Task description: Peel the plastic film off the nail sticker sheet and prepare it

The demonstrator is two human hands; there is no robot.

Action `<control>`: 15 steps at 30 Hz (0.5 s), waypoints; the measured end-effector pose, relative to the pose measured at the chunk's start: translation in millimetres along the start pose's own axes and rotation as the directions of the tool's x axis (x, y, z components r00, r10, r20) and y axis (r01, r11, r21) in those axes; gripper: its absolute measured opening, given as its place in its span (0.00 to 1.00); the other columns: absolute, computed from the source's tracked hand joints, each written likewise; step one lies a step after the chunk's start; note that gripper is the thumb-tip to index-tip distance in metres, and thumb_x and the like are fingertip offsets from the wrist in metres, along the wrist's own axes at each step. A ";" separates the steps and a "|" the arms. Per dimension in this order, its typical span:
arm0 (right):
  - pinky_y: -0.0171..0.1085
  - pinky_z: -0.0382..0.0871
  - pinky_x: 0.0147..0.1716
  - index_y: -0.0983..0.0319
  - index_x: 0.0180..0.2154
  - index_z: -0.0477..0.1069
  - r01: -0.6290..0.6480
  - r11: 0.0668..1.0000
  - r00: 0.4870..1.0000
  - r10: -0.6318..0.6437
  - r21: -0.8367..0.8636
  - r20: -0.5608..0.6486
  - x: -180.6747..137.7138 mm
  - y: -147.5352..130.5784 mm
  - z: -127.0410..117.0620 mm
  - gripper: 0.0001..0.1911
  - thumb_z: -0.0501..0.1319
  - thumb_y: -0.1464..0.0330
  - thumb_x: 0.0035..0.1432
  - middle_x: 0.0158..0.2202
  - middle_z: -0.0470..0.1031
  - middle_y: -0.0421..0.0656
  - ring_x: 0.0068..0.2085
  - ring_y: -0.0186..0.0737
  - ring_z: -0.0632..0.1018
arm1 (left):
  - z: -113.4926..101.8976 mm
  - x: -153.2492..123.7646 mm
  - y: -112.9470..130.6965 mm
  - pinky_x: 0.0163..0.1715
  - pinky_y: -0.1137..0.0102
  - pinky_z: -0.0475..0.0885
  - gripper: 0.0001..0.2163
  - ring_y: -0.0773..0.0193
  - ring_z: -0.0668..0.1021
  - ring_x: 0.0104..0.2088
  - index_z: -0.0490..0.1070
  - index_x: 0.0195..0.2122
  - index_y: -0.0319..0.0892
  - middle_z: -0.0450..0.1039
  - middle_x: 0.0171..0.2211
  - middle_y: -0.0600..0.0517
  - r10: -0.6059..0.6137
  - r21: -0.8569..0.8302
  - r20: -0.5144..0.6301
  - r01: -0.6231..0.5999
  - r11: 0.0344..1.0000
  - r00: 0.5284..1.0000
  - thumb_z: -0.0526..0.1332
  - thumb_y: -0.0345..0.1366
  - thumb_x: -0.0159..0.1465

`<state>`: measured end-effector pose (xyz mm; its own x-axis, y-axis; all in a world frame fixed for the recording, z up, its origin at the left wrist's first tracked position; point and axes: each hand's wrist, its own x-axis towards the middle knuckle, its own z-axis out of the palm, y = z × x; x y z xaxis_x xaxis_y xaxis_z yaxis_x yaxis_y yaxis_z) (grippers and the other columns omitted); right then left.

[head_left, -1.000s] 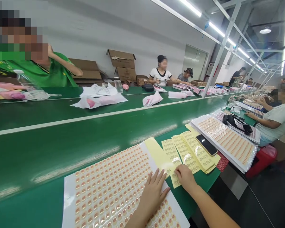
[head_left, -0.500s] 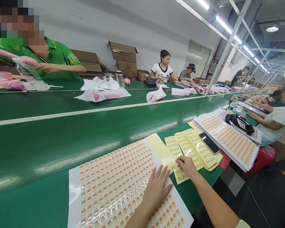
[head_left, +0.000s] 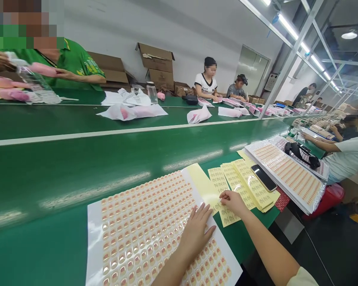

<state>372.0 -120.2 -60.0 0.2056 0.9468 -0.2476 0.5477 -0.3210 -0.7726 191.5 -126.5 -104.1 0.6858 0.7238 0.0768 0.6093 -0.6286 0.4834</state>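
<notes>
A large sheet of domed stickers (head_left: 143,222), printed in rows of small beige and orange pieces, lies on the green table. My left hand (head_left: 195,230) rests flat near its right edge, fingers stretched out and thumb apart. My right hand (head_left: 234,202) is just right of it, thumb and forefinger pinched together over a yellow label sheet (head_left: 201,184). Whatever is between those fingertips is too small to make out. This label sheet has a bare glossy upper part and printed labels lower down, by my right fingers; it overlaps the sticker sheet's right margin.
More yellow label sheets (head_left: 238,180) lie to the right, with a phone (head_left: 264,178) on them. Beyond is a stack of wrapped sticker sheets (head_left: 286,174) with a black strap (head_left: 301,155). Co-workers sit across the green belt (head_left: 77,167) and at right. A metal post (head_left: 289,59) rises beyond the belt.
The view has tilted slightly, so the far side sits a little higher. Both my hands keep nearly the same place on the sheets. The green-shirted co-worker's hands have shifted.
</notes>
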 end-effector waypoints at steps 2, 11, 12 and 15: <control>0.35 0.69 0.32 0.61 0.26 0.70 -0.010 1.000 0.999 0.011 -0.028 0.037 3.7 -2.9 -1.2 0.06 0.57 0.76 0.50 0.25 0.71 0.38 0.30 0.36 0.75 | -0.7 -0.8 0.4 0.58 0.50 0.54 0.20 0.52 0.59 0.60 0.61 0.55 0.39 0.61 0.59 0.45 0.006 0.001 0.003 -0.006 1.000 1.000 0.52 0.38 0.62; 0.33 0.67 0.29 0.62 0.27 0.68 -0.054 0.987 0.998 0.058 -0.153 0.022 10.0 -10.0 9.2 0.04 0.59 0.76 0.50 0.29 0.71 0.41 0.30 0.36 0.73 | 1.0 1.2 1.6 0.57 0.48 0.55 0.21 0.50 0.59 0.60 0.61 0.56 0.39 0.61 0.59 0.43 0.010 -0.003 0.000 -0.010 1.000 1.000 0.51 0.38 0.62; 0.33 0.67 0.28 0.62 0.27 0.68 -0.058 0.986 0.998 0.061 -0.159 0.019 9.7 -9.6 10.3 0.04 0.58 0.76 0.51 0.29 0.71 0.42 0.30 0.35 0.72 | 1.4 1.4 1.6 0.57 0.48 0.55 0.21 0.51 0.59 0.60 0.60 0.56 0.39 0.61 0.59 0.43 0.010 -0.004 -0.001 -0.010 1.000 1.000 0.51 0.38 0.62; 0.35 0.67 0.31 0.63 0.25 0.67 -0.048 0.983 0.999 0.051 -0.175 0.016 9.8 -8.6 11.6 0.05 0.59 0.76 0.51 0.29 0.71 0.42 0.31 0.36 0.72 | 2.4 1.1 1.5 0.58 0.49 0.54 0.22 0.51 0.59 0.60 0.59 0.57 0.39 0.60 0.59 0.44 0.005 -0.006 -0.010 -0.005 1.000 1.000 0.51 0.39 0.62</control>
<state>359.9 -107.9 -62.6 0.2207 0.9293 -0.2961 0.6709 -0.3650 -0.6455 194.1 -127.3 -105.4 0.6848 0.7234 0.0878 0.6034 -0.6304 0.4884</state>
